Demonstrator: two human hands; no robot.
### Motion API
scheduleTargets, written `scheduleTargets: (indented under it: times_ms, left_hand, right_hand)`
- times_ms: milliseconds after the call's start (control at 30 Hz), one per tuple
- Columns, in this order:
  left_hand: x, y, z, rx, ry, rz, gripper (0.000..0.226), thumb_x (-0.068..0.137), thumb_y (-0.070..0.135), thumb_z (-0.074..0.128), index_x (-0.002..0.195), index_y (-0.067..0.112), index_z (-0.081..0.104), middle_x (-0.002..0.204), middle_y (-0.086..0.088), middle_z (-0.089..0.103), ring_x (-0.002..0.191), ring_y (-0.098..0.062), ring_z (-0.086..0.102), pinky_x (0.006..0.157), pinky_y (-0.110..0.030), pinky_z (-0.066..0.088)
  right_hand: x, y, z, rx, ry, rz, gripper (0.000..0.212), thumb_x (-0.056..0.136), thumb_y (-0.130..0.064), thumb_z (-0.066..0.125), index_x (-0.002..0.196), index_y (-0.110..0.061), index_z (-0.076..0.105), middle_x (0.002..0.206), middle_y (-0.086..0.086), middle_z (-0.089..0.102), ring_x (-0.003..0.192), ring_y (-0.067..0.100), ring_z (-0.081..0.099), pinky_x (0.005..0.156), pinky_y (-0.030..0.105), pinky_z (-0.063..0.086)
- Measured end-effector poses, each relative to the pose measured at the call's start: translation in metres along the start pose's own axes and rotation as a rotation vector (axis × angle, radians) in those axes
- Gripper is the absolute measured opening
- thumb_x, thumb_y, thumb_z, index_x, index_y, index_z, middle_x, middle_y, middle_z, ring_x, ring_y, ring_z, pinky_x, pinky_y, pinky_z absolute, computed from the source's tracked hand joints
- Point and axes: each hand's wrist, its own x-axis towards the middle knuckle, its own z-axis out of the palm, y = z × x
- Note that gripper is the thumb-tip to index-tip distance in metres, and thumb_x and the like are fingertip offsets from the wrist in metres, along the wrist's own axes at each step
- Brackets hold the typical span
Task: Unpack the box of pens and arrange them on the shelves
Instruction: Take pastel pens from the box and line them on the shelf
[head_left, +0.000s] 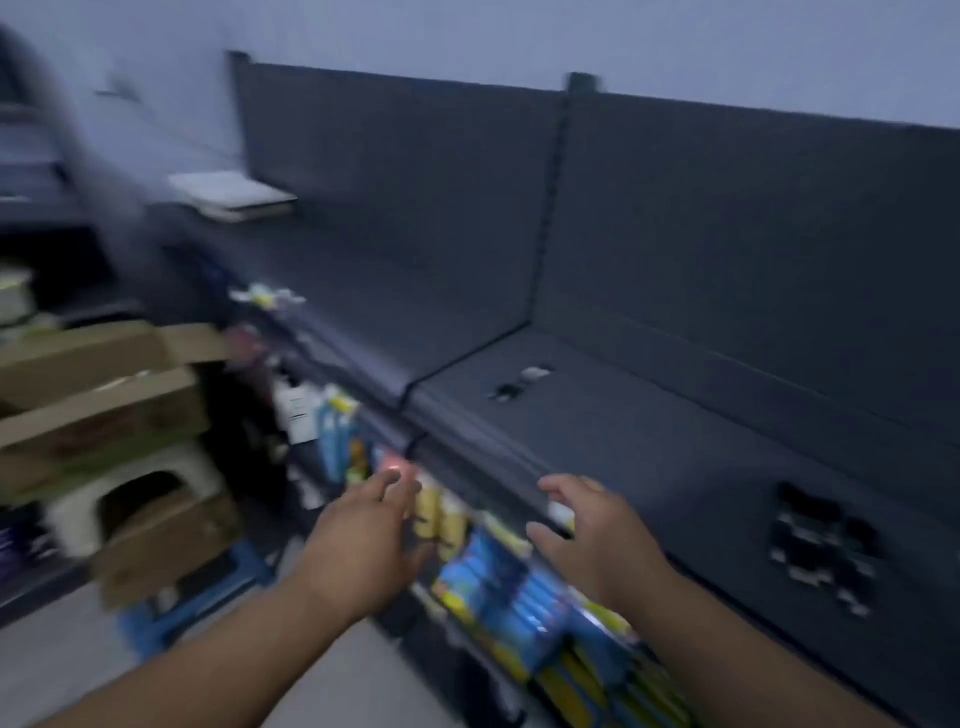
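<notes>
The picture is blurred by motion. My left hand (363, 540) reaches forward with fingers spread and holds nothing, just in front of the lower shelf's packets. My right hand (592, 535) is also open, hovering by the front edge of the dark top shelf (649, 447). A cluster of small dark items (821, 551) lies on the top shelf at right; whether they are pens I cannot tell. Open cardboard boxes (104, 395) are stacked at left. Their contents are hidden.
Blue and yellow packets (509, 597) hang or stand on the lower shelf under my hands. A small dark and white item (519, 384) lies on the top shelf. A white flat object (228, 195) rests at the shelf's far left. A blue crate (197, 597) sits on the floor.
</notes>
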Motion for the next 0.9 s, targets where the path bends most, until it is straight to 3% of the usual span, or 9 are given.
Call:
scheduleTargets:
  times_ms: [67,133,300,500,667,900]
  left_hand:
    - [-0.028,-0.064,-0.007,0.030,-0.068,-0.133,0.066,0.080,0.058,0.056,0.138,0.028,0.044,0.142,0.006,0.041,0.126,-0.018,0.047,0.102,-0.029,0.041]
    - [-0.058,-0.122,-0.013,0.005,-0.077,-0.265,0.066,0.085,0.055,0.054,0.143,0.029,0.036,0.146,0.007,0.034,0.130,-0.017,0.040,0.106,-0.029,0.036]
    - [-0.121,-0.226,-0.020,-0.003,-0.099,-0.560,0.068,0.085,0.056,0.054,0.144,0.030,0.033,0.149,0.007,0.032,0.130,-0.017,0.041,0.105,-0.031,0.040]
    - [-0.146,-0.294,-0.012,-0.019,-0.145,-0.812,0.066,0.086,0.053,0.055,0.144,0.029,0.033,0.150,0.006,0.031,0.131,-0.015,0.040,0.106,-0.029,0.039]
    - [-0.104,-0.349,-0.016,-0.004,-0.111,-0.932,0.065,0.087,0.051,0.056,0.144,0.029,0.033,0.151,0.005,0.030,0.131,-0.015,0.040,0.105,-0.029,0.039]
    - [-0.002,-0.420,-0.040,0.003,-0.040,-1.033,0.066,0.087,0.052,0.056,0.144,0.029,0.034,0.152,0.006,0.029,0.132,-0.014,0.039,0.106,-0.028,0.039]
  right_hand:
    - [0.015,-0.043,0.047,-0.008,-0.115,-0.046,0.052,0.083,-0.042,0.067,0.130,-0.024,0.054,0.124,-0.002,0.059,0.116,0.016,0.056,0.099,0.027,0.042]
    - [0.026,-0.082,0.088,-0.039,-0.233,-0.076,0.053,0.084,-0.046,0.063,0.132,-0.028,0.051,0.127,-0.005,0.057,0.119,0.015,0.054,0.099,0.025,0.041]
    - [0.054,-0.157,0.166,-0.119,-0.496,-0.176,0.059,0.085,-0.051,0.059,0.138,-0.029,0.043,0.134,-0.006,0.050,0.121,0.014,0.050,0.099,0.031,0.044]
    - [0.110,-0.220,0.229,-0.204,-0.681,-0.308,0.062,0.087,-0.053,0.059,0.140,-0.025,0.042,0.140,-0.001,0.046,0.127,0.015,0.046,0.104,0.026,0.039]
    - [0.191,-0.266,0.272,-0.202,-0.754,-0.397,0.065,0.086,-0.058,0.056,0.141,-0.028,0.039,0.143,-0.002,0.043,0.128,0.016,0.046,0.104,0.031,0.041]
    - [0.337,-0.347,0.293,-0.171,-0.695,-0.552,0.064,0.087,-0.058,0.055,0.141,-0.027,0.038,0.137,0.000,0.045,0.122,0.018,0.049,0.099,0.034,0.045]
